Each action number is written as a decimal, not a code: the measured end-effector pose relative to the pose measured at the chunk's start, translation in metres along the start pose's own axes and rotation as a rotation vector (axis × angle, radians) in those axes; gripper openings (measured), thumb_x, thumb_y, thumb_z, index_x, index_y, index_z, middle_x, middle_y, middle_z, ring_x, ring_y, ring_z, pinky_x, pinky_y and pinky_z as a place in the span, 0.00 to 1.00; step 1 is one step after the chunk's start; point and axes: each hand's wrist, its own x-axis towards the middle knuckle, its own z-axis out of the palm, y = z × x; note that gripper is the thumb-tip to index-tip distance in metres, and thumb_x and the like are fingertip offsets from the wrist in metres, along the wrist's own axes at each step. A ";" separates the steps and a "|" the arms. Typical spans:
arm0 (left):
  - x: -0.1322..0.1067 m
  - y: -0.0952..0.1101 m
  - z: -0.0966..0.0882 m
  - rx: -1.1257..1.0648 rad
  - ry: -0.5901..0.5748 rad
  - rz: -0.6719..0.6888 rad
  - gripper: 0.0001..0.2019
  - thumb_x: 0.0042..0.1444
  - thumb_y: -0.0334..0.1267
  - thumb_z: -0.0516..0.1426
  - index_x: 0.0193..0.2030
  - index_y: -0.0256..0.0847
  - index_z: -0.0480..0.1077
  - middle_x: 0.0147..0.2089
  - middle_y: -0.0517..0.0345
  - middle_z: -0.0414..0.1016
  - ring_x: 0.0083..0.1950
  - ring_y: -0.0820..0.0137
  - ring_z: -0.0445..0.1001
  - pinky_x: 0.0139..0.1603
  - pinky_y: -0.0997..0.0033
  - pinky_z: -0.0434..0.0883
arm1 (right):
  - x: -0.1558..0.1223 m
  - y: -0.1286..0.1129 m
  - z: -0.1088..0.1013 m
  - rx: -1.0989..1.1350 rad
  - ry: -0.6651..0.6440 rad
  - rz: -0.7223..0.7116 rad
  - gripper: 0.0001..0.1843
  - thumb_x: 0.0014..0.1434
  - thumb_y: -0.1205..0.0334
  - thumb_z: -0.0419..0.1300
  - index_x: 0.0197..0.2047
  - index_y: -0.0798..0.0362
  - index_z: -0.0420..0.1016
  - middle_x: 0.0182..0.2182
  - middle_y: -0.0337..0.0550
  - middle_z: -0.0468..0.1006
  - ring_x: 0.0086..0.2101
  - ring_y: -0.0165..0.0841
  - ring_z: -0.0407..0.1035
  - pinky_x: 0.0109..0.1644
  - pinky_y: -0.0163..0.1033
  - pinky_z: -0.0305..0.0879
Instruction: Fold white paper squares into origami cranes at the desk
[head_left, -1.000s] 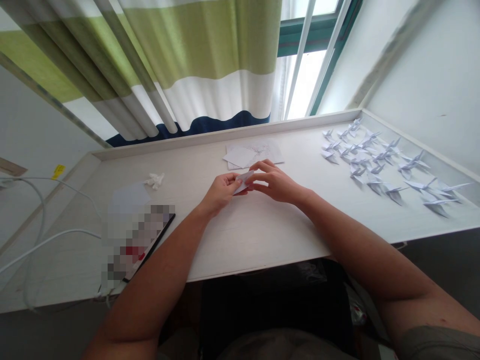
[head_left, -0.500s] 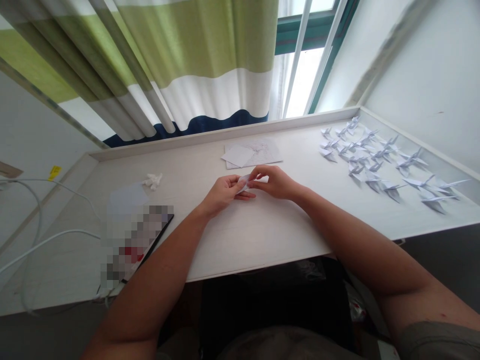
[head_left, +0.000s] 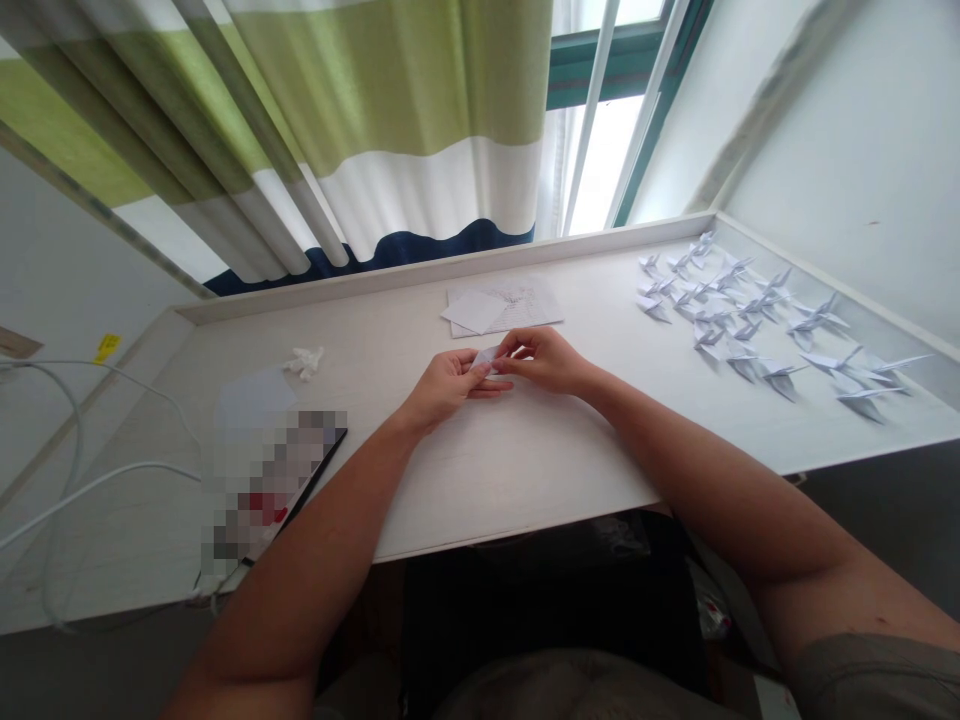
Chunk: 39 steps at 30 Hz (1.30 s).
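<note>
A small folded piece of white paper (head_left: 486, 356) is pinched between my two hands above the middle of the desk. My left hand (head_left: 448, 385) grips it from the left, thumb on top and fingers beneath. From the right, my right hand (head_left: 541, 360) holds its other edge between thumb and fingertips. My fingers cover part of the paper, so its full shape is hidden. Just beyond my hands, a white paper square (head_left: 477, 310) lies on a printed sheet (head_left: 534, 300).
Several folded paper cranes (head_left: 739, 300) stand at the right of the white desk (head_left: 480, 480). On the left are crumpled tissue (head_left: 304, 363), paper sheets (head_left: 255, 400), a blurred-out dark-edged device (head_left: 281, 490) and white cables (head_left: 97, 490). A raised rim (head_left: 420, 272) borders the back, below a curtain (head_left: 405, 110).
Both hands stay in nearly the same place with the paper between them. The right fingers have shifted slightly, and the view has moved a little.
</note>
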 end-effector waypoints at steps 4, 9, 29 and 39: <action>0.001 0.001 -0.001 -0.008 0.014 -0.023 0.15 0.62 0.44 0.71 0.45 0.34 0.79 0.47 0.45 0.87 0.48 0.58 0.89 0.58 0.54 0.83 | 0.000 0.002 0.003 0.109 0.073 0.009 0.13 0.53 0.56 0.74 0.39 0.51 0.80 0.36 0.42 0.82 0.38 0.36 0.78 0.44 0.43 0.77; 0.000 0.003 0.001 -0.002 0.036 -0.035 0.13 0.65 0.42 0.69 0.47 0.33 0.79 0.48 0.43 0.87 0.46 0.58 0.89 0.56 0.57 0.84 | 0.002 0.006 0.005 0.205 0.082 0.034 0.22 0.52 0.57 0.75 0.49 0.51 0.78 0.31 0.37 0.80 0.34 0.34 0.77 0.40 0.40 0.74; 0.000 0.003 0.000 -0.005 0.027 -0.009 0.20 0.59 0.50 0.72 0.47 0.34 0.81 0.49 0.44 0.87 0.44 0.59 0.88 0.55 0.56 0.83 | 0.000 -0.003 0.001 0.329 -0.032 0.141 0.21 0.55 0.43 0.76 0.33 0.55 0.84 0.29 0.43 0.84 0.32 0.32 0.77 0.40 0.38 0.72; -0.005 0.008 0.008 0.073 0.018 0.008 0.23 0.56 0.52 0.74 0.47 0.33 0.82 0.47 0.43 0.87 0.42 0.60 0.88 0.52 0.58 0.83 | -0.001 -0.004 0.001 0.324 -0.005 0.181 0.20 0.55 0.46 0.76 0.29 0.55 0.81 0.26 0.42 0.83 0.29 0.31 0.76 0.36 0.37 0.71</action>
